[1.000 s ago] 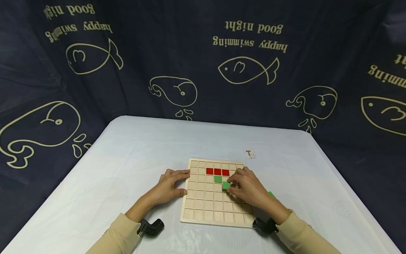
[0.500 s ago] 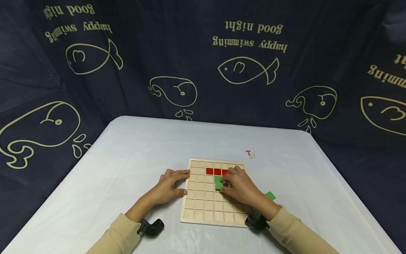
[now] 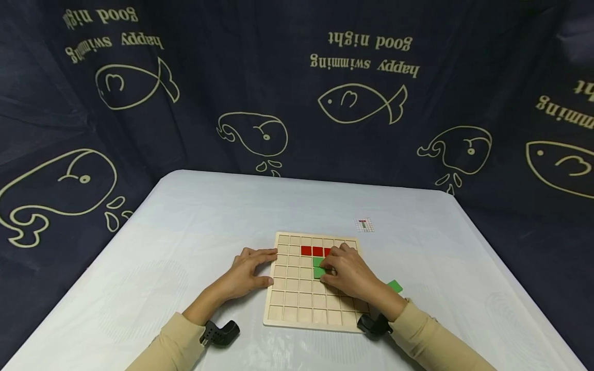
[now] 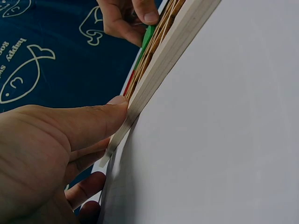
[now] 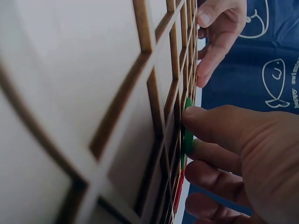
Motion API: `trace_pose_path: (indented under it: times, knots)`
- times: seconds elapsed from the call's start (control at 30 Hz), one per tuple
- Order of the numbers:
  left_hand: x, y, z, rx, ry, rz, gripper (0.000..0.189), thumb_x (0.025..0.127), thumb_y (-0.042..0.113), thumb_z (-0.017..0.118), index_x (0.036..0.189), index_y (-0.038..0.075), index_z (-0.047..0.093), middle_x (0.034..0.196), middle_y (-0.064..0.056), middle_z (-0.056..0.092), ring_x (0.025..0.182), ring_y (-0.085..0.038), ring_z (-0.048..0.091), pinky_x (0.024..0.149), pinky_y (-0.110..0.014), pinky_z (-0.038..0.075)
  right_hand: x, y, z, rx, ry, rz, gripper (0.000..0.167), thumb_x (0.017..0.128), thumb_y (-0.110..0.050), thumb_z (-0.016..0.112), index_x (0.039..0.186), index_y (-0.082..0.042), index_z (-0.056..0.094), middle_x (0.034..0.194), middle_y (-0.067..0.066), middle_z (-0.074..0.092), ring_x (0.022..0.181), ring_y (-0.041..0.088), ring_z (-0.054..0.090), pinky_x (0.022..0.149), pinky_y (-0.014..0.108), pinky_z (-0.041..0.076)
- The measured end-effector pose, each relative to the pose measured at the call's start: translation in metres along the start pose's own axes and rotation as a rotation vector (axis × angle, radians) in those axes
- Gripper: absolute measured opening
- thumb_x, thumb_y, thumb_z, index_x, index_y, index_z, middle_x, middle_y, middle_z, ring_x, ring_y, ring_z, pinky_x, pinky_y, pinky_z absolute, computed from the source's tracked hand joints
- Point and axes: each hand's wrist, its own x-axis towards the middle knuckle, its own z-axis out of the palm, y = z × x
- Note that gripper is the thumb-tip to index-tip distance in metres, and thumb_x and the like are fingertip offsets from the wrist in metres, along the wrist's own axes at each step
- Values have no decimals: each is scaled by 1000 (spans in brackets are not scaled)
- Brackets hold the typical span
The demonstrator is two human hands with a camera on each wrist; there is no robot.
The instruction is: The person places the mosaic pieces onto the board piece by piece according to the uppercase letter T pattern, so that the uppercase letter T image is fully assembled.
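Note:
A square wooden grid board (image 3: 297,299) lies on the table. Fingers and thumb of my left hand (image 3: 243,276) touch its left edge without curling around anything. My right hand (image 3: 350,275) is over the board's right part, pinching a green square tile (image 3: 317,273) between thumb and fingers; the right wrist view shows that green tile (image 5: 188,135) upright-edged at the grid. Just above it on the board is another green tile (image 3: 317,262). A row of red tiles (image 3: 306,250) runs above that, its right end partly covered by my right hand.
To the right of the board, a loose green tile (image 3: 395,286) lies on the white tablecloth (image 3: 209,216), partly behind my right forearm. A small printed card (image 3: 364,225) with a coloured grid pattern sits beyond the board's upper right corner. A dark patterned curtain (image 3: 297,93) hangs behind the table.
My right hand has moved left with the green tile, bringing it directly below the other green tile. The loose green tile on the right shows more now. My left hand has stayed put.

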Motion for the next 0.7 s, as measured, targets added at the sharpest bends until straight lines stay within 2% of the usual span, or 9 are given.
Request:
trace_pose_path:
  times: [0.33,0.7]
  knots:
    - [-1,-2,1,-1,4,8,59,79,23,74,133,12,55,146,1,46,110,-17,39,85,-34,25,-1,0,0,-8,5,-9,23,72,-34,80,89,-19,74,79,-8,59,73,8,34,66,22,29]
    - [0,-3,2,12,5,9,59,79,24,74,133,13,55,146,4,46,111,-18,39,85,-35,25,-12,8,-11,11,31,66,28,72,-31,80,94,-15,73,86,-6,61,78,7,40,73,28,35]
